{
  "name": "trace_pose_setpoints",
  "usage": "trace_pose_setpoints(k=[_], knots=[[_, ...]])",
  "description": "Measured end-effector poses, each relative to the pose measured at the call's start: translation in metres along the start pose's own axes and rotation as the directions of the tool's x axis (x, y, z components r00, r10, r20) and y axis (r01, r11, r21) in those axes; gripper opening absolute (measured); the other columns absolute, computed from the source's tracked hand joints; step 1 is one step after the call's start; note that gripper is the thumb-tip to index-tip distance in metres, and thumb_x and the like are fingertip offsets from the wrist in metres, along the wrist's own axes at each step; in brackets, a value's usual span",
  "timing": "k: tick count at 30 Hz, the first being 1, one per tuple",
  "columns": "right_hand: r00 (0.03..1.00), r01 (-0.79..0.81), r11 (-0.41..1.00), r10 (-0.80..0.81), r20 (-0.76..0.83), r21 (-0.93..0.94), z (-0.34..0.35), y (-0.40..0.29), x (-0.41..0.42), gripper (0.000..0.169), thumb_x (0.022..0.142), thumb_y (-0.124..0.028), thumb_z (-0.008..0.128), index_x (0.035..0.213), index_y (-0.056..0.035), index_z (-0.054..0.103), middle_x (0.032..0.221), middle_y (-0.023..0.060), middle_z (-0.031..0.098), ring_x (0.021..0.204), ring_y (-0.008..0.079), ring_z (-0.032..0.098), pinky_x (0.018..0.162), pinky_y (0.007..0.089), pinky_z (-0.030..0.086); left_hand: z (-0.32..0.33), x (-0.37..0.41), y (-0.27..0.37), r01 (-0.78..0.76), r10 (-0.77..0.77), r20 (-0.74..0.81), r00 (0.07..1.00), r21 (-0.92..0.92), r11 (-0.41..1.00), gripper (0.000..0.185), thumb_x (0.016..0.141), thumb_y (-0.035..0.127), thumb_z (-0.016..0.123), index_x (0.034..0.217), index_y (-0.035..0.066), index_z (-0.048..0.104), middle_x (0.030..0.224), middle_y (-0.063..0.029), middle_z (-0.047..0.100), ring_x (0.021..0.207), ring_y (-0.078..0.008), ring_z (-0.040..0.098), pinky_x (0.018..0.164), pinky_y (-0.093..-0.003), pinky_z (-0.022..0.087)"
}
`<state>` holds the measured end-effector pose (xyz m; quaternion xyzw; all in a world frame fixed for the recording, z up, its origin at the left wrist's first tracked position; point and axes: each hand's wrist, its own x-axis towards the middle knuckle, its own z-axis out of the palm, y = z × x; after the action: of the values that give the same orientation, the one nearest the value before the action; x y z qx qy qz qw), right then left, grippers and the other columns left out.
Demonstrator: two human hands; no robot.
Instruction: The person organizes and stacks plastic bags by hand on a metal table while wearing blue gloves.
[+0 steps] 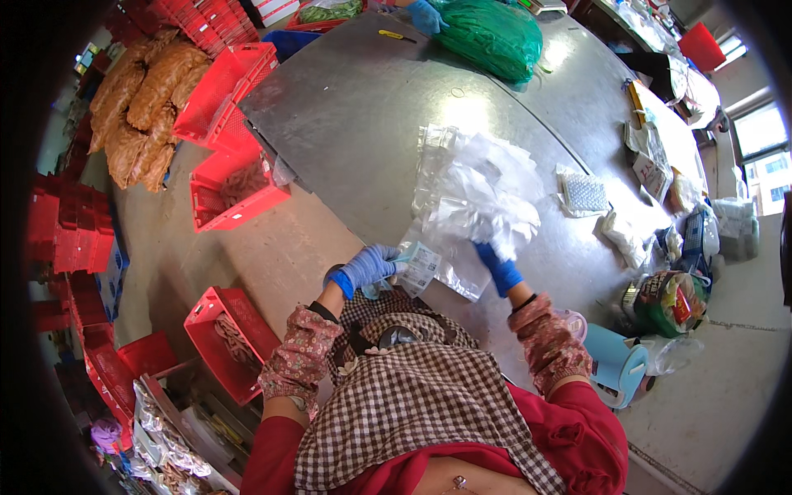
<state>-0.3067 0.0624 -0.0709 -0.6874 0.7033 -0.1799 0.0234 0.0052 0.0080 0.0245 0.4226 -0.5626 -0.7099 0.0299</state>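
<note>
My left hand (pixel 369 270), in a blue glove, grips a strip of printed labels (pixel 422 267) at the table's near edge. The labels bear writing and square codes. My right hand (pixel 497 267), also gloved in blue, is at the near right side of a loose heap of clear plastic bags (pixel 482 192). The bags cover its fingertips, so its hold on them is hidden. One flat clear bag (pixel 461 278) lies between my hands, partly behind the labels. All these bags rest on the metal table (pixel 359 142).
Red crates (pixel 241 213) stand left of the table, some holding root-like produce. Across the table are a yellow cutter (pixel 396 36), a green plastic sack (pixel 492 37) and another person's gloved hand (pixel 427 17). A blue bin (pixel 615 365) stands at the right.
</note>
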Motion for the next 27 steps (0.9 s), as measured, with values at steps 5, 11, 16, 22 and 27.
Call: trace_pose_setpoints(k=[5,11,16,22,27], knots=[[0.898,-0.082,0.664,0.373,-0.235,0.743,-0.119,0.037,0.087,0.013,0.085,-0.007,0.061,0.094,-0.0003,0.066,0.088,0.0068,0.067,0.079,0.0135,0.061,0.073,0.0287,0.048,0.000,0.006,0.006,-0.059,0.062,0.040,0.997,-0.059,0.996,0.024,0.087,0.017,0.061,0.101,-0.003,0.063,0.070,-0.0023,0.061,0.060,-0.0083,0.054,0.060,-0.0253,0.047],[0.999,0.002,0.757,-0.032,0.034,0.654,-0.170,-0.071,0.054,0.031,0.081,-0.015,0.067,0.110,-0.0058,0.062,0.095,0.0078,0.064,0.080,0.0171,0.060,0.073,0.0289,0.047,0.008,0.021,-0.003,-0.144,0.138,-0.057,0.989,-0.112,0.983,0.026,0.088,0.018,0.062,0.102,-0.003,0.063,0.076,-0.0011,0.062,0.065,-0.0078,0.053,0.063,-0.0252,0.048],[0.815,-0.540,0.507,0.115,0.568,0.672,-0.067,-0.065,0.010,0.035,0.078,-0.016,0.070,0.106,0.0017,0.061,0.092,0.0069,0.064,0.083,0.0134,0.059,0.077,0.0283,0.048,0.027,0.032,0.026,-0.260,0.282,-0.131,0.950,0.166,0.951,0.044,0.081,0.021,0.068,0.114,-0.006,0.056,0.103,-0.0149,0.064,0.098,-0.0206,0.059,0.086,-0.0313,0.046],[0.966,-0.245,0.653,0.104,0.236,0.717,-0.071,-0.079,0.016,0.033,0.083,-0.012,0.064,0.113,-0.0022,0.056,0.106,0.0125,0.059,0.097,0.0245,0.057,0.085,0.0328,0.045,0.054,0.103,-0.016,-0.122,0.176,-0.314,0.933,0.187,0.975,0.039,0.082,0.023,0.066,0.111,-0.001,0.059,0.100,-0.0133,0.066,0.087,-0.0211,0.061,0.079,-0.0325,0.047],[0.933,0.181,0.973,-0.216,0.287,0.144,-0.047,-0.056,-0.025,0.052,0.088,-0.027,0.054,0.135,-0.0107,0.040,0.132,0.0185,0.043,0.124,0.0356,0.037,0.105,0.0428,0.028,0.070,0.122,-0.016,0.072,0.071,-0.333,0.940,0.397,0.915,0.032,0.080,0.025,0.062,0.106,0.005,0.063,0.092,-0.0100,0.068,0.083,-0.0259,0.063,0.080,-0.0356,0.047]])
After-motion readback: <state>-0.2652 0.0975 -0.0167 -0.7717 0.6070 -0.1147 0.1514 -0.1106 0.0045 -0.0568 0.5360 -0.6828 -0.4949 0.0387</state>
